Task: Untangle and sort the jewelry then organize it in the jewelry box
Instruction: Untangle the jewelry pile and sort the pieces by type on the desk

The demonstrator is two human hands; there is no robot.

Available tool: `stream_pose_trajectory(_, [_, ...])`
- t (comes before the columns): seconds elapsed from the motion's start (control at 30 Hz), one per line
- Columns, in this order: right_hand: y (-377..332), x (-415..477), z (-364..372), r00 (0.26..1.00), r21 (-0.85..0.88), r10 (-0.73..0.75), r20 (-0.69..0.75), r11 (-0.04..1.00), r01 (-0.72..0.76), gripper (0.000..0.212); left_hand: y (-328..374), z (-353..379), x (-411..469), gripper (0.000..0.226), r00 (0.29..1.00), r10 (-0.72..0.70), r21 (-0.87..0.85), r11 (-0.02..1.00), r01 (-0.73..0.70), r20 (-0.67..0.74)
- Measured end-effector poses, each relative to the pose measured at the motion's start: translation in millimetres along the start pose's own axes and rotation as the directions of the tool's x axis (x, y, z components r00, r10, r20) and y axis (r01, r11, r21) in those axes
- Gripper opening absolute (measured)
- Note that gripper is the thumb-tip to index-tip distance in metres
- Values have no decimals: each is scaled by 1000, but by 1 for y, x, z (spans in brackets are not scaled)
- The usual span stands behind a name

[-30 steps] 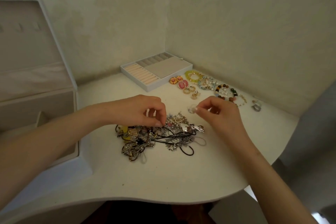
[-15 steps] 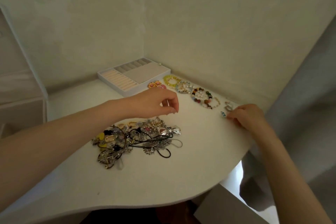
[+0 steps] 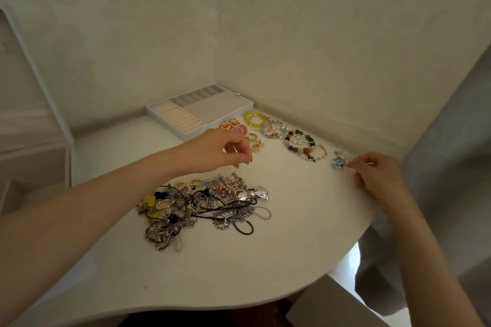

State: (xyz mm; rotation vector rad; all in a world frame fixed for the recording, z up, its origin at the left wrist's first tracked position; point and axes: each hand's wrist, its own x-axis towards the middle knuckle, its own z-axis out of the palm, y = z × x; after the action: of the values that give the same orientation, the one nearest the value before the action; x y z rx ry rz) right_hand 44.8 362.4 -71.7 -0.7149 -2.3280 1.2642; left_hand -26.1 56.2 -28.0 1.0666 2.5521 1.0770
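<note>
Starting at the left edge of the table point(image 3: 292, 260), the jewelry box point(image 3: 34, 141) is noted, with its tray point(image 3: 199, 114) set in the back corner. The left hand point(image 3: 220, 150) is held just behind the tangled pile point(image 3: 204, 207), fingers curled, and whether anything is pinched cannot be told; the pile's long axis is laid left to right. Along the back-right edge the sorted row point(image 3: 297, 141) is set out, and at its end the right hand point(image 3: 377, 175) is curled at the small blue-stoned pieces point(image 3: 339, 162), grip undetermined, so the left hand is judged nearer the pile.
</note>
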Motion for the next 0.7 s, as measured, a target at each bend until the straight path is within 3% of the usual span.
stream_pose_trajectory(0.23, [-28, -38, 22, 979, 59, -201, 25, 978, 199, 17, 1, -9, -4, 7, 990, -44, 207, 978, 16, 133])
stream_pose_trajectory(0.33, [-44, -50, 36, 955, 148, -262, 140, 959, 241, 20, -3, -15, -8, 16, 972, -102, 280, 959, 40, 212])
stream_pose_trajectory(0.4, [-57, -58, 44, 897, 147, -315, 311, 948, 282, 17, -6, -17, -13, 22, 962, -139, 324, 944, 58, 235])
stream_pose_trajectory(0.53, [-78, -68, 63, 688, 81, -363, 629, 910, 406, 10, -11, -20, -20, 27, 949, -198, 338, 935, 109, 244])
stream_pose_trajectory(0.6, [-83, -70, 75, 628, 44, -374, 682, 878, 476, 12, -13, -21, -23, 29, 936, -232, 330, 934, 138, 264])
stream_pose_trajectory(0.7, [-92, -72, 88, 596, 13, -384, 705, 847, 531, 10, -14, -24, -28, 29, 922, -256, 311, 937, 162, 291])
